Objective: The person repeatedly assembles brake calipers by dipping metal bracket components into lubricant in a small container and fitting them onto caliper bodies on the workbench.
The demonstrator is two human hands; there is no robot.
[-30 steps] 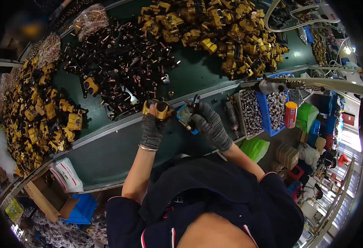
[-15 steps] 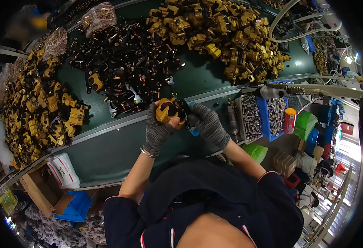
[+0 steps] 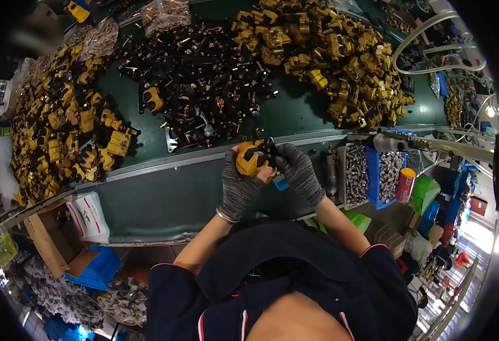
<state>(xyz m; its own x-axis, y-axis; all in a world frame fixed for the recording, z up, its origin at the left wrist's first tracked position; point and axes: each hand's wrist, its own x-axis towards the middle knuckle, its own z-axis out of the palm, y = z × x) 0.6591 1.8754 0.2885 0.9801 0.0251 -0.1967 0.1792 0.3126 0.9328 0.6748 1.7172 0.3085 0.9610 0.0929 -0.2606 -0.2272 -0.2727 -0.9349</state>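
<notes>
Right now a gold-coloured metal part [image 3: 249, 161] sits up between the two hands, above the near strip of the green bench [image 3: 147, 207]. The left hand [image 3: 238, 184], in a grey knitted glove with bare fingertips, is closed around it, the thumb pressed on its near side. The right hand [image 3: 301, 175], gloved too, has its fingers curled in on a black piece [image 3: 270, 146] that meets the part's right side. Something blue [image 3: 281, 183] pokes out just below, between the hands; I can't tell what holds it.

Past the hands, a metal rail [image 3: 187, 161] crosses the bench. Beyond it lies a heap of small black parts [image 3: 204, 74], with gold heaps to the left [image 3: 62, 128] and right [image 3: 340, 62], and a lone gold piece [image 3: 153, 99] at the black heap's edge. Off to the right of the right hand stand a dark cylindrical tool [image 3: 332, 175], then a grey bin [image 3: 344, 190] and a blue bin [image 3: 373, 184] of small silvery pieces, beside a red-and-yellow tub [image 3: 405, 186].
</notes>
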